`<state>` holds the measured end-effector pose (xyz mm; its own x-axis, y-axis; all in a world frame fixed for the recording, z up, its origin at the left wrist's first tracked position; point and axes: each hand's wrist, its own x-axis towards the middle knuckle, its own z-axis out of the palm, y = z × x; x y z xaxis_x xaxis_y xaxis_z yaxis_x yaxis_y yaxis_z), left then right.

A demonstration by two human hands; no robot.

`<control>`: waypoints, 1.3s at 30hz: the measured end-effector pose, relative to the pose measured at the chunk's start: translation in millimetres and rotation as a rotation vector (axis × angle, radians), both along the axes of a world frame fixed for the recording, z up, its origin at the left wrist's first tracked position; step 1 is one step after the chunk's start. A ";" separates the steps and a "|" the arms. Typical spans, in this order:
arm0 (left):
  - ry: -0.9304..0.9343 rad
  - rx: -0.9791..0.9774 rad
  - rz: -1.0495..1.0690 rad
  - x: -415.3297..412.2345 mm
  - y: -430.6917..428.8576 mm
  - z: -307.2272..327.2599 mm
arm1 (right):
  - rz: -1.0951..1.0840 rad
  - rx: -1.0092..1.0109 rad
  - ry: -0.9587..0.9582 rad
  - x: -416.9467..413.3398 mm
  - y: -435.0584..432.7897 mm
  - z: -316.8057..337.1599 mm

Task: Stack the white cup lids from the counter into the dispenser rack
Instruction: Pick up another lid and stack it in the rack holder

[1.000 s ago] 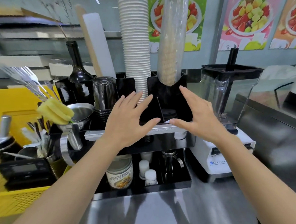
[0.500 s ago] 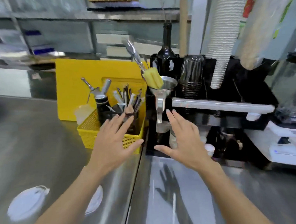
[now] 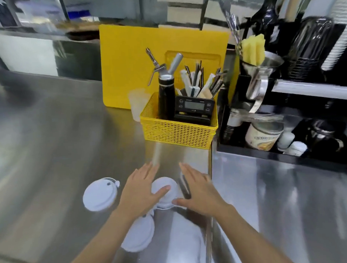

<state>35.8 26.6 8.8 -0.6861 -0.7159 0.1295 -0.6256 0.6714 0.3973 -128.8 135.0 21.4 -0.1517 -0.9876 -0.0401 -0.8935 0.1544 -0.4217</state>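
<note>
Three white cup lids lie on the steel counter [image 3: 51, 135]. One lid [image 3: 100, 194] sits alone to the left. A second lid [image 3: 164, 187] lies between my hands. A third lid [image 3: 139, 235] is partly under my left forearm. My left hand [image 3: 140, 191] hovers flat with fingers apart, its thumb over the middle lid. My right hand [image 3: 198, 191] is spread too, its thumb at that lid's right edge. Neither hand grips anything. The black dispenser rack [image 3: 312, 87] stands at the far right, holding stacked cups.
A yellow mesh basket [image 3: 178, 131] with a whipper bottle, a timer and utensils stands just beyond my hands. A yellow board [image 3: 131, 62] leans behind it. On the rack's lower tray sit a jar [image 3: 264, 136] and small white bottles. A seam in the counter runs beside my right hand.
The view has swung from the rack down and left to the counter. Both hands have dropped from the rack's front to the lids, staying spread and holding nothing.
</note>
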 end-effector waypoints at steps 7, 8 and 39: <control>0.033 0.251 -0.094 20.8 -3.6 -40.8 | -0.025 0.120 -0.077 22.3 -7.4 -34.3; 0.048 0.259 -0.107 20.3 -4.2 -40.0 | -0.032 0.121 -0.090 23.0 -9.1 -36.3; 0.449 0.914 -0.334 -116.2 7.7 109.1 | -0.325 -0.233 -0.338 -80.0 53.9 100.1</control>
